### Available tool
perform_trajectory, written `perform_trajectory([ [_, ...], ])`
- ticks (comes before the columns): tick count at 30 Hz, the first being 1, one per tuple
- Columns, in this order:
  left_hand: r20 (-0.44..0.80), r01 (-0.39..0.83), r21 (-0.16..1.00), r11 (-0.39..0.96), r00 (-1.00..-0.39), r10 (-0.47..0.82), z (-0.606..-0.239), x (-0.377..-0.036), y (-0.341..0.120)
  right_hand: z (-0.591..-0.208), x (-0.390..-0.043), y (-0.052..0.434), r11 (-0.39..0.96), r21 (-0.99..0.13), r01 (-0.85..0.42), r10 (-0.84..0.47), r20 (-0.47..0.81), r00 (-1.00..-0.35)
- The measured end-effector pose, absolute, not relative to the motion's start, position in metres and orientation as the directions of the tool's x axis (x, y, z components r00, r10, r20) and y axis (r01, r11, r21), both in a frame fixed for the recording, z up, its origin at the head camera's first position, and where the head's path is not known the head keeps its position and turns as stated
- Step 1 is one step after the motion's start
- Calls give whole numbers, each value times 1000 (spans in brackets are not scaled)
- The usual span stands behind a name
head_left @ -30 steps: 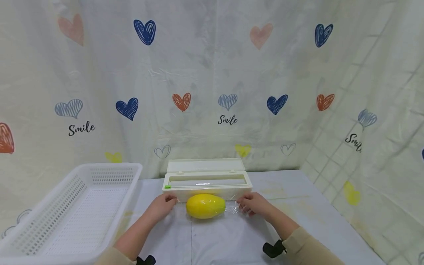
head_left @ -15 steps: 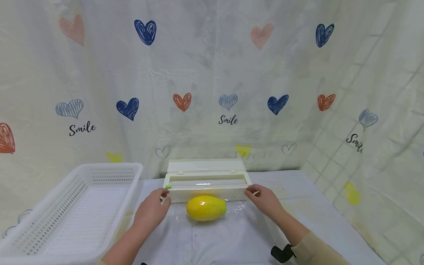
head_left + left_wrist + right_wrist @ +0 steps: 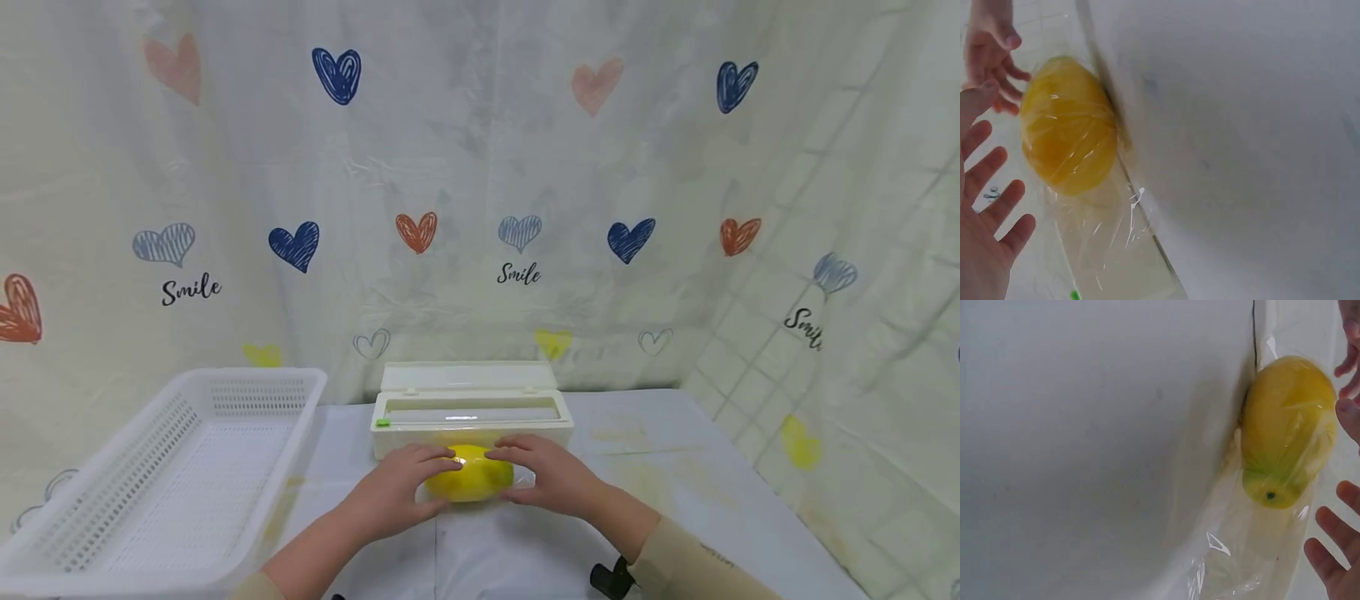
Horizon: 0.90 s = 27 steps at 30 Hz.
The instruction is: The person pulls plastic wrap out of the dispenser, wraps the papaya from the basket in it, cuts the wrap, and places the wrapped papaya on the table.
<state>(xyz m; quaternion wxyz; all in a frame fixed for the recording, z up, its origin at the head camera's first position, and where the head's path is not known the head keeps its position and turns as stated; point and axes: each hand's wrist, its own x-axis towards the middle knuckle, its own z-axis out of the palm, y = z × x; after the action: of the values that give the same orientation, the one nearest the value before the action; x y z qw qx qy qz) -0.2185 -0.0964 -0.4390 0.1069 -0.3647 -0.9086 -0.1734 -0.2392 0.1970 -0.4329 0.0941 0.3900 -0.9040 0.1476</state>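
A yellow papaya [image 3: 474, 485] with a greenish end [image 3: 1272, 490] lies in front of the white cling film dispenser [image 3: 401, 437]. Clear cling film [image 3: 1100, 231] covers the papaya and stretches out past both ends, creased in places. My left hand [image 3: 393, 490] is at the papaya's left end, its fingers reaching over the top. From the right, my right hand [image 3: 557, 475] does the same at the other end. Both wrist views show spread fingers [image 3: 1000, 209] with a gap to the fruit; whether any fingertip touches the film, I cannot tell.
A white perforated basket [image 3: 300, 442] stands on the left of the table. The dispenser's lid [image 3: 465, 377] is raised at the back, and a green slider [image 3: 382, 422] sits at its left end. A heart-printed curtain [image 3: 450, 167] hangs behind the white table [image 3: 630, 442].
My hands have left the film's edges, gone back to the dispenser's front corners, and then come inward over the papaya's two ends. The papaya and dispenser stay nearly in place.
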Motion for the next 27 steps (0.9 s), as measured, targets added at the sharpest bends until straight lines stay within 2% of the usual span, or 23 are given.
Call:
perform_trajectory([
  [6, 278, 749, 147, 646, -658, 700, -447, -237, -91, -444, -257, 195, 558, 27, -829, -787, 336, -518],
  [9, 252, 740, 161, 653, -670, 698, -450, -242, -89, -448, -261, 195, 529, 77, -845, -808, 349, -474],
  [12, 234, 721, 180, 669, -692, 683, -452, -245, -88, -451, -264, 194, 528, 75, -846, -813, 332, -479],
  [20, 215, 685, 233, 690, -728, 651, -456, -256, -90, -450, -267, 187, 584, 16, -812, -789, 248, -563],
  [27, 188, 656, 301, 692, -752, 632, -451, -259, -89, -452, -273, 183, 596, 46, -802, -779, 273, -564],
])
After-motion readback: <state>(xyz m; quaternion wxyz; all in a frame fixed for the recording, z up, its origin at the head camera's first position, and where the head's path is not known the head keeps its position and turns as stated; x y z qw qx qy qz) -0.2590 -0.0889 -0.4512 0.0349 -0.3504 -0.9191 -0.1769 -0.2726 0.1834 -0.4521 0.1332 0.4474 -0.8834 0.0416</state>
